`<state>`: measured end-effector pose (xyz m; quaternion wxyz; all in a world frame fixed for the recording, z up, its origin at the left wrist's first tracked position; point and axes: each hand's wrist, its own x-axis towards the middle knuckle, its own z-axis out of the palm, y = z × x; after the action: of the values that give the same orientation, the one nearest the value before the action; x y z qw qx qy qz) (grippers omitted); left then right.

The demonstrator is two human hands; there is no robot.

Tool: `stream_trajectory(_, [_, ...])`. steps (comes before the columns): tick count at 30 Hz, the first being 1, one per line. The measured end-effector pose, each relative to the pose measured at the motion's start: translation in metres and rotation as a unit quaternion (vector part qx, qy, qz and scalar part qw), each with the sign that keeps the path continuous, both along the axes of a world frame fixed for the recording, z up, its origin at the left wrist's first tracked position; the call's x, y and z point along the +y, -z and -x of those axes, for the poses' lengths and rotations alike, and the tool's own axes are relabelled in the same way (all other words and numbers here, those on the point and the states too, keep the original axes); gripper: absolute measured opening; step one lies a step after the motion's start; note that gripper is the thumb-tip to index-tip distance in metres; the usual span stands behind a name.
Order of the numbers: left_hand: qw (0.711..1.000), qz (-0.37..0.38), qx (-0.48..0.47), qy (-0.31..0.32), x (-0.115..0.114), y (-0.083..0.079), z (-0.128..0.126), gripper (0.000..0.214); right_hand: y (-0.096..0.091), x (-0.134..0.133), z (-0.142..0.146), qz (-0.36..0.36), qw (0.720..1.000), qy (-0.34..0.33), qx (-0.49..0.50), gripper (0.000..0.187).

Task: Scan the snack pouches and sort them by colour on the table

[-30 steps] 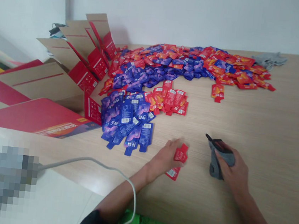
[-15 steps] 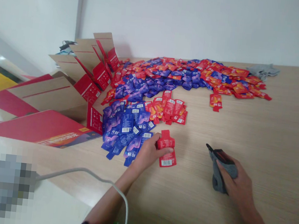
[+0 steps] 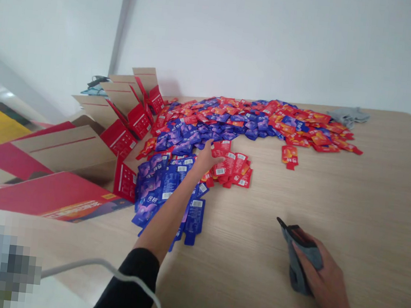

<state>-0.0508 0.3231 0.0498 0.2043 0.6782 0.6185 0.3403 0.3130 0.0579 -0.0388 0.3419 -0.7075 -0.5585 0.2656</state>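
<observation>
Here the left hand (image 3: 208,157) is stretched far forward, its fingers pinching a red sachet (image 3: 221,149) at the near edge of a small stack of red sachets (image 3: 233,169) on the table (image 3: 331,211). Just to the left of that hand and under the forearm lies a loose heap of blue sachets (image 3: 165,184); beyond it spreads the big mixed pile of red and blue sachets (image 3: 253,122), and one lone red sachet (image 3: 289,155) sits apart to the right. Further left of the hand stand open red cardboard boxes (image 3: 121,116).

The right hand (image 3: 324,279) rests near the body, closed over a grey cloth-wrapped tool (image 3: 299,254) with a dark red-lined tip.

The likely trouble, as I judge it: the sleeve and forearm pass right over the blue heap, so any drag could scatter it or push blue packets into the red stack. The slick sachets could also slide, and a careless set-down might topple the neat red stack into the mixed pile behind.
</observation>
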Motion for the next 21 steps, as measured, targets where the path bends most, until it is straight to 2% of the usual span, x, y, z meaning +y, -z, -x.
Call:
stream_trajectory(2, [0.999, -0.002, 0.038, -0.002, 0.005, 0.011, 0.005, 0.085, 0.001, 0.000, 0.000, 0.001, 1.000, -0.004, 0.006, 0.057])
stream_trajectory(6, [0.993, -0.037, 0.108, -0.005, 0.002, 0.025, 0.008, 0.062, -0.001, 0.001, 0.001, -0.005, 1.000, -0.020, 0.004, 0.057])
stream_trajectory(15, [0.978, -0.114, 0.172, -0.008, -0.016, 0.034, 0.000, 0.038, -0.006, 0.001, 0.001, -0.015, 0.999, -0.028, -0.015, 0.058])
stream_trajectory(21, [0.972, -0.144, 0.181, 0.039, -0.042, 0.036, -0.009, 0.035, -0.003, 0.001, -0.001, -0.023, 0.999, -0.032, -0.021, 0.056])
